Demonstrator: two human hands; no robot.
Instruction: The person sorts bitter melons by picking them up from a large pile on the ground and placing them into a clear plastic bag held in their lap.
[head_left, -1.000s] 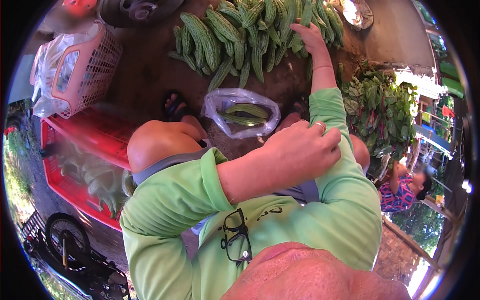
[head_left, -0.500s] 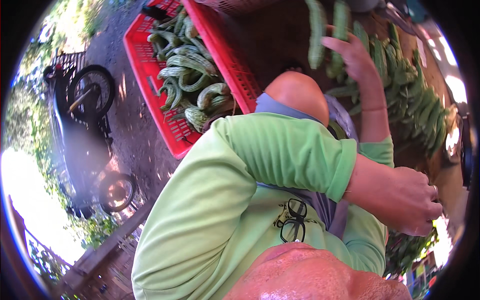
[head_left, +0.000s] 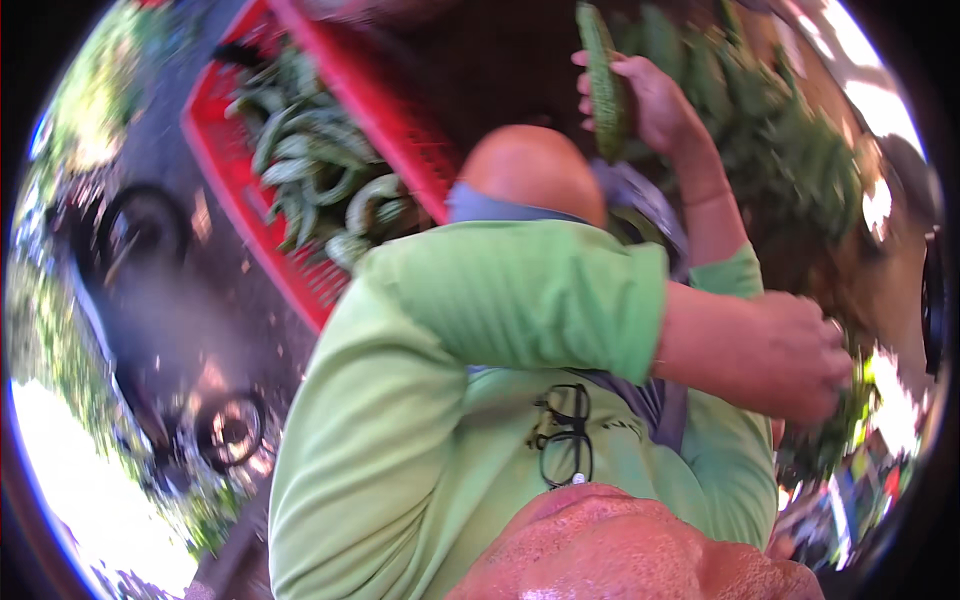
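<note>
Our right hand (head_left: 655, 105) is clamped on a gourd (head_left: 603, 85), near the bag (head_left: 655, 200). Our left hand (head_left: 795, 355) is curled; its contents we cannot tell. Probably we are selecting gourds; next calls for careful lowering.

behind the green gourd (head_left: 604, 90), my right fingers (head_left: 583, 85) are partly hidden; the motorcycle (head_left: 148, 325) is blurred, and the view's upper edge cuts the red crate (head_left: 345, 75).

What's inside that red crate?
The red crate holds a heap of pale green gourds, many of them curved. Whatever lies beneath them is covered, and the person's green sleeve hides the crate's near end.
</note>
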